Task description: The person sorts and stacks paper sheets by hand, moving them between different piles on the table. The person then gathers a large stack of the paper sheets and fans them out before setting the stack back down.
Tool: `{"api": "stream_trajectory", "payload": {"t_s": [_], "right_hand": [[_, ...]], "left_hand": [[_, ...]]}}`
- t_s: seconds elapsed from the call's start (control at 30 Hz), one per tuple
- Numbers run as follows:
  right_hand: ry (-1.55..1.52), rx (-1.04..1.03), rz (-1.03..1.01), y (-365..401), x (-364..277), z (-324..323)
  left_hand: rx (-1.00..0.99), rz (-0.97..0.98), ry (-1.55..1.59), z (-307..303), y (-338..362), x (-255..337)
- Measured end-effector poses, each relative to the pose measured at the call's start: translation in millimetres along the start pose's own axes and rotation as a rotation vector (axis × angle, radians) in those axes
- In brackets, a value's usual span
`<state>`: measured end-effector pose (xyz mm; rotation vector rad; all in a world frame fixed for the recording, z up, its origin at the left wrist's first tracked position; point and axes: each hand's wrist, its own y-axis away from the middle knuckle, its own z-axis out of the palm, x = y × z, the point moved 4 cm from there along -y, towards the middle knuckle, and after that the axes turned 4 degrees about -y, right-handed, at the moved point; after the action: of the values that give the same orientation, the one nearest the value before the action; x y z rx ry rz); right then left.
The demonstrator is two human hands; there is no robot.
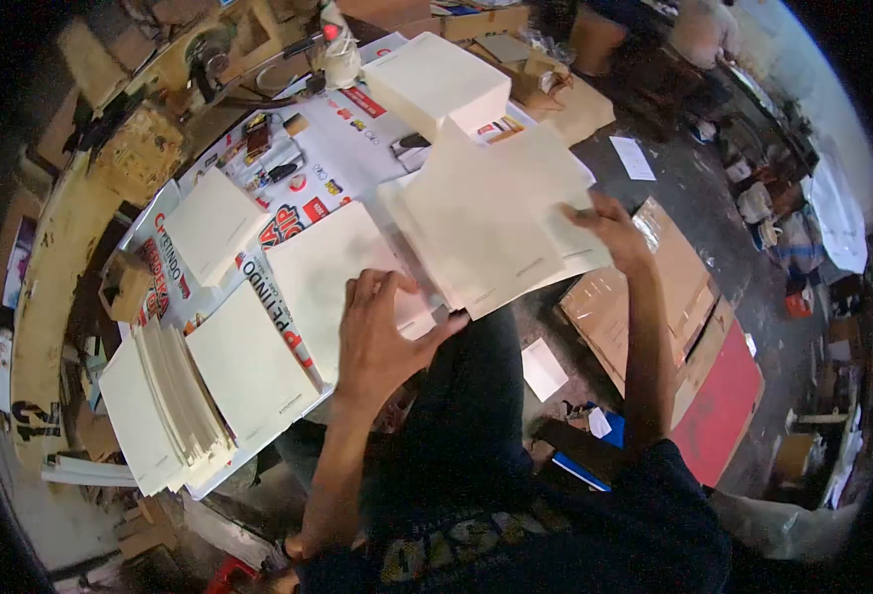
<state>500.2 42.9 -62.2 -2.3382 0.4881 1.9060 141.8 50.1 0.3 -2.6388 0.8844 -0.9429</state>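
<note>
Cream paper sheets (pixel 501 213) lie fanned and slightly lifted at the near right side of the table. My right hand (pixel 610 233) pinches their right edge between thumb and fingers. My left hand (pixel 382 322) has its fingers curved and apart over a neighbouring paper stack (pixel 327 262). Its thumb stretches right to the sheets' near left corner. Further left are another paper stack (pixel 253 361) and a leaning row of folded paper bundles (pixel 164 406). A smaller stack (pixel 213 223) sits behind them.
A tall paper block (pixel 436 84) stands at the table's back, near a whitish bottle (pixel 340 54). Printed banner sheeting (pixel 342 148) covers the tabletop. Flattened cardboard (pixel 644 287) and a red board (pixel 723 401) lie at right. Loose papers (pixel 632 158) are on the floor.
</note>
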Motion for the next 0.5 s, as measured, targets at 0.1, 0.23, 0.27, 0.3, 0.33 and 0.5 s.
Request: {"api": "stream_trajectory", "payload": {"t_s": [0.1,0.23,0.27,0.3,0.33,0.5], "right_hand": [[0.033,0.005,0.106,-10.9,-1.5,31.9],[-0.347,-0.102,0.280,-6.1,-12.1,66.6],[-0.363,-0.121,0.284,-7.2,-10.8,67.1],[-0.035,-0.134,0.203,-15.2,4.0,60.3],[-0.028,-0.152,0.199,-15.1,1.5,67.6],[-0.345,-0.142,0.068,15.3,-28.0,118.1]], "left_hand": [[-0.216,-0.166,-0.163,1.0,22.6,-33.0],[-0.142,-0.083,0.068,4.5,37.7,-63.6],[-0.104,-0.073,0.204,-0.4,39.5,-65.8],[-0.079,-0.051,0.237,-8.0,38.1,-71.0],[0.032,-0.209,0.315,-19.5,43.0,-67.6],[0.370,-0.510,0.628,-87.5,106.1,-92.1]]}}
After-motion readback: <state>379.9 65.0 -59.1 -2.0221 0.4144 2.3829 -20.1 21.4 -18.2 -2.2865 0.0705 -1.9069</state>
